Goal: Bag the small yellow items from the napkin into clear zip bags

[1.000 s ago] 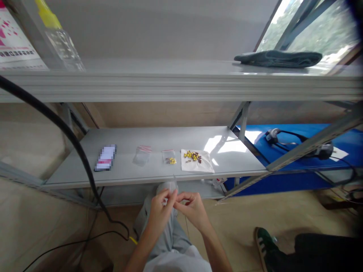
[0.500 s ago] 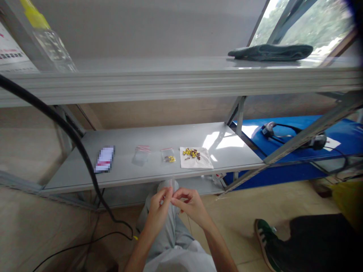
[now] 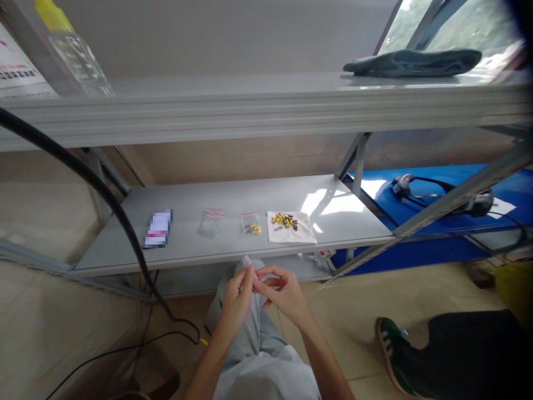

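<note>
Above my lap, my left hand (image 3: 239,291) is closed in a pinch on a small clear plastic bag (image 3: 246,261), whose upper end sticks out past the fingertips. My right hand (image 3: 281,291) meets it from the right, thumb and forefinger pinched at the bag's edge; most of the bag is hidden by the fingers. Beyond the hands, on the grey shelf, a white cloth (image 3: 306,232) carries a pile of small yellow and dark brown pieces (image 3: 287,221). Left of it lies a zip bag (image 3: 246,218) with a few such pieces inside, then flat clear zip bags (image 3: 211,223).
A phone (image 3: 158,228) lies at the shelf's left end. A black cable (image 3: 104,194) hangs across the left. Overhead, an upper shelf (image 3: 250,119) bears a folded cloth (image 3: 412,63) and a clear bottle (image 3: 79,61). Another person's shoe (image 3: 389,347) is on the floor at right.
The bag's end in my left hand has tilted to the left, and my right fingers have shifted slightly at its edge. The view has moved a little; the shelf items stay in place.
</note>
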{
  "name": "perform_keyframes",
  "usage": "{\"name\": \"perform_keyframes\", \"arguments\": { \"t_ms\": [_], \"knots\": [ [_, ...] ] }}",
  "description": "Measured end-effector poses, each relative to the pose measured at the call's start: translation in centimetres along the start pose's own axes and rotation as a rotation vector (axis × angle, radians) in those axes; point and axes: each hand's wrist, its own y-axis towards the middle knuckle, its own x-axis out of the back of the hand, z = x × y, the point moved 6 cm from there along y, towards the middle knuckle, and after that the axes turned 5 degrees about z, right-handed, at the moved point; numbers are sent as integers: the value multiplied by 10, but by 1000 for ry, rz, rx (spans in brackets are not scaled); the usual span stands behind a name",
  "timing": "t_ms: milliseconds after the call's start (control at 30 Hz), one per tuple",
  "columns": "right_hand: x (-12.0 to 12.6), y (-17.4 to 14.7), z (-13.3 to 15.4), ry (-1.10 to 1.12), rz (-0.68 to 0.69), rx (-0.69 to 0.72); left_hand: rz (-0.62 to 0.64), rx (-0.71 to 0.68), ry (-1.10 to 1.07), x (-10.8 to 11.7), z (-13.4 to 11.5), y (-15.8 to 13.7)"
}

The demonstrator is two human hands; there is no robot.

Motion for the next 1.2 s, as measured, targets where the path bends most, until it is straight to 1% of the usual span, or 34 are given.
{"name": "perform_keyframes", "arguments": {
  "t_ms": [133,267,400,467,567,667,767,867,933,1067,1200],
  "knots": [
    [0,-2,3,-45,-8,11,-33,26,-14,3,1,-1],
    [0,-3,6,-103,-2,62,-18,13,-6,5,1,-1],
    [-1,-4,10,-190,-5,127,-27,-25,71,8,0,-1],
    [-2,-4,11,-212,4,139,-33,-40,98,8,0,-1],
    [-3,-2,10,-227,16,136,-29,-34,75,6,2,1],
    [-1,2,6,-187,16,121,-1,-24,53,2,4,2],
    [1,4,-1,-89,7,60,15,-16,75,0,5,2],
    [-2,4,-4,-31,73,6,34,-2,61,0,5,1],
    [-4,4,-4,-7,113,5,41,3,39,1,3,0],
    [-3,4,-3,38,76,45,55,-6,27,-1,0,-1],
    [1,5,-5,-7,22,60,39,-15,51,-1,1,-1]
  ]
}}
